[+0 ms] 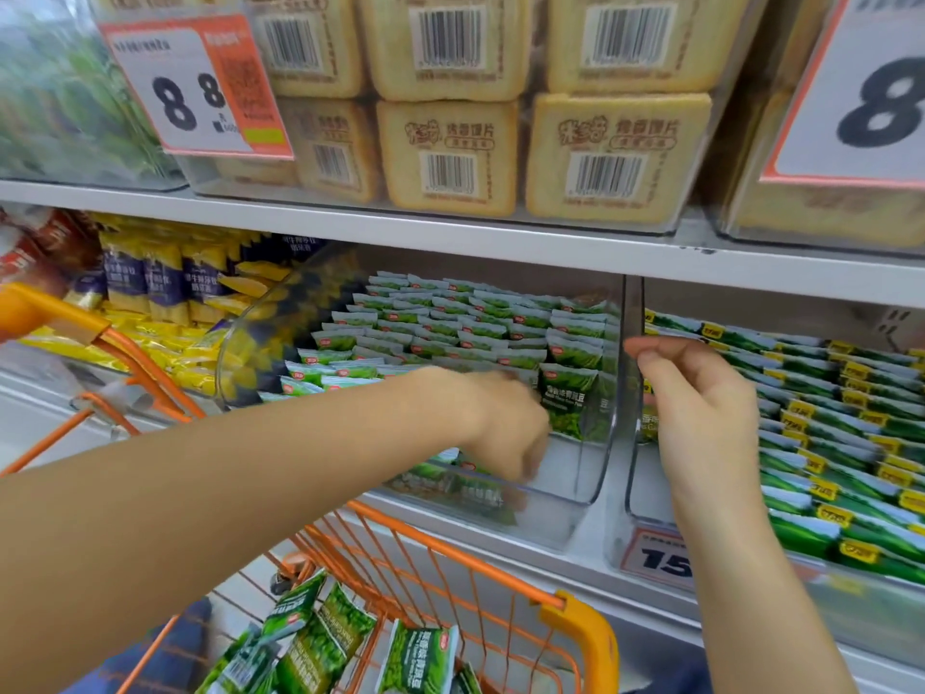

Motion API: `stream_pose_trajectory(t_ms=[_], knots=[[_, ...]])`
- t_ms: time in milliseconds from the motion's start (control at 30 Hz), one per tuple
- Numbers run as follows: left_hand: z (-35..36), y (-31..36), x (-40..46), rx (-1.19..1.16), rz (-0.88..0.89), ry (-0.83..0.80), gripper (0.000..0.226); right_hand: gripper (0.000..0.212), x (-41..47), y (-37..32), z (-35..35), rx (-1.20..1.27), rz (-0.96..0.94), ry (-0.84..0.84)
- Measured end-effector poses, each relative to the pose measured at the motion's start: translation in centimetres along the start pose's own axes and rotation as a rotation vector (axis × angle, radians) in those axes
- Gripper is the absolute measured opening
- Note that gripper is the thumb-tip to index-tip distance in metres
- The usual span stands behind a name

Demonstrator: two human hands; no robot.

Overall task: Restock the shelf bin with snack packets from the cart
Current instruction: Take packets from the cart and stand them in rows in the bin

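At the bottom of the view, the orange wire cart (pixel 450 568) holds loose green pea snack packets (pixel 320 643), lying tilted at mixed angles. Above it, the left hand (pixel 505 433) reaches into the front of the clear shelf bin (pixel 585 473), fingers curled downward, probably setting a packet (pixel 470 485) into the gap there; blur hides the grip itself. The right hand (pixel 701 408) pinches the bin's side wall, likely to steady it. Deeper in, the stocked packets (pixel 450 323) stand upright in rows, long axes vertical, faces forward.
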State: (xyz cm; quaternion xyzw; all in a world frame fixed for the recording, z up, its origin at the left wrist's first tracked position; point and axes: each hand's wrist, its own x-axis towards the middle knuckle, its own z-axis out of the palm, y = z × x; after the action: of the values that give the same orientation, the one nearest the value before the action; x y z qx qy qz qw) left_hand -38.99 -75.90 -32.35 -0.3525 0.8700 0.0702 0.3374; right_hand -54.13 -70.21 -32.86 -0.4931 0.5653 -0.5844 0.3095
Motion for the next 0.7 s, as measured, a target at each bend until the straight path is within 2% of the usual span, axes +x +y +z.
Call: stream_pose_trajectory(t_ms=[67,233,300,367,400,467,567,633,700], knots=[[1.0,-0.8,1.1,-0.052,-0.002,0.004,0.015,0.025,-0.3,-0.2,-0.1,-0.012,-0.03,-0.016],[1.3,-1.3,1.4,-0.007,-0.043,0.05,0.024,0.02,-2.2,0.1,-0.4,-0.145,-0.215,-0.008],[1.9,-1.0,-0.2,-0.162,-0.018,0.245,0.02,0.018,-3.3,0.0,-0.3,-0.251,-0.428,0.031],[2.5,-0.6,-3.6,-0.448,-0.015,0.553,0.025,0.023,-4.7,-0.3,-0.1,-0.28,-0.631,0.003],[3.1,-0.5,-5.8,-0.546,-0.039,0.721,0.025,0.024,-5.5,-0.5,0.1,-0.262,-0.684,-0.057],[5.2,0.2,-10.3,-0.627,-0.131,0.958,0.022,0.024,-7.3,-1.1,0.6,-0.238,-0.721,-0.238],[10.3,1.8,-16.1,-0.771,-0.231,1.073,0.021,0.025,-9.9,-1.5,2.1,-0.409,-0.822,-0.54],[13.6,3.2,-18.8,-0.831,-0.258,0.963,0.023,0.03,-11.8,-1.6,3.4,-0.666,-0.952,-0.75],[16.6,4.3,-20.3,-0.71,-0.288,0.701,0.025,0.034,-13.8,-2.2,5.3,-0.962,-0.922,-1.046]])
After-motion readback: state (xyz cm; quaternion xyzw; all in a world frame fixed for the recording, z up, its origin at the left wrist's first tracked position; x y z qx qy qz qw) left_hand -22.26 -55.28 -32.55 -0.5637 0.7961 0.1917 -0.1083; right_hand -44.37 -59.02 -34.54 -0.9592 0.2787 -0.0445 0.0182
